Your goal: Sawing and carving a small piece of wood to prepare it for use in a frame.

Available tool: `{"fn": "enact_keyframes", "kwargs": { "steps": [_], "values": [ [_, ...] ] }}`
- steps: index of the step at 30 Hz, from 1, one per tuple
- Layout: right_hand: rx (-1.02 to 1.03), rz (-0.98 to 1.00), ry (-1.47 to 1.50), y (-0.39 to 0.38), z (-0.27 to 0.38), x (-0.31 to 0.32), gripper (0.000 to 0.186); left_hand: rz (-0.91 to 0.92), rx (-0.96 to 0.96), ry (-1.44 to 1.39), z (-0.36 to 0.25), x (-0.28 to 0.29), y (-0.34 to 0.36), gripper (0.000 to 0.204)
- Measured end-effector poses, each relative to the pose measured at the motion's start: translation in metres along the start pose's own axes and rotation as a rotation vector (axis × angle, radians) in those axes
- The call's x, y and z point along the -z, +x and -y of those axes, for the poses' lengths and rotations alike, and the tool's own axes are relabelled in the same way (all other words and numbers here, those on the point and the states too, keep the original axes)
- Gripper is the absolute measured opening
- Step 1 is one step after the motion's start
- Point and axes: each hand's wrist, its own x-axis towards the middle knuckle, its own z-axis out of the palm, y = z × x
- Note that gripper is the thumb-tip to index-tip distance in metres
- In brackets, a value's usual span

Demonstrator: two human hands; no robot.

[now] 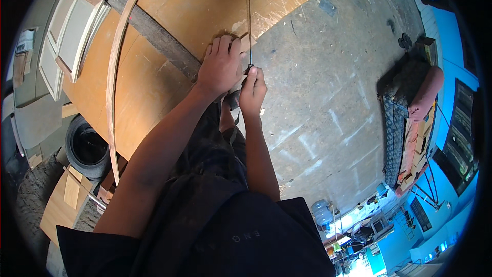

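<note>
My left hand (219,64) presses down with bent fingers on a small piece of wood (244,41) at the worktop's edge, where a long dark plank (159,38) also lies. Just right of it, my right hand (253,87) is closed round the dark handle of a long, thin blade (249,20), apparently a saw seen edge-on, pointing away from me beside the wood. The blade runs over the orange-brown board (200,0); whether it touches the wood is hard to tell. My legs and a sandalled foot show below my hands.
A curved wooden strip (115,72) and pale frame pieces (72,36) lie on the board at left, near a tyre (82,146) and offcuts (66,200). The concrete floor (328,113) extends rightward to stacked padded items (405,123), a water bottle (323,213) and a blue wall (451,61).
</note>
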Motion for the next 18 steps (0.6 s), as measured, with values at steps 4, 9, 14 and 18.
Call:
{"fn": "enact_keyframes", "kwargs": {
  "steps": [4, 9, 14, 18],
  "values": [
    [0.086, -0.038, -0.152, -0.002, -0.001, 0.001, 0.027, 0.040, -0.017, 0.034, -0.003, 0.003, 0.000, 0.027],
    [0.184, -0.020, -0.318, -0.010, 0.004, 0.007, 0.020, 0.060, -0.034, 0.127, -0.002, 0.002, 0.001, 0.026],
    [0.047, -0.028, -0.404, -0.062, -0.008, 0.027, 0.022, 0.087, -0.044, 0.147, -0.003, 0.002, 0.000, 0.025],
    [-0.077, 0.019, -0.338, -0.087, -0.015, 0.034, 0.027, 0.084, -0.069, 0.176, -0.003, 0.006, 0.001, 0.025]
  ]
}}
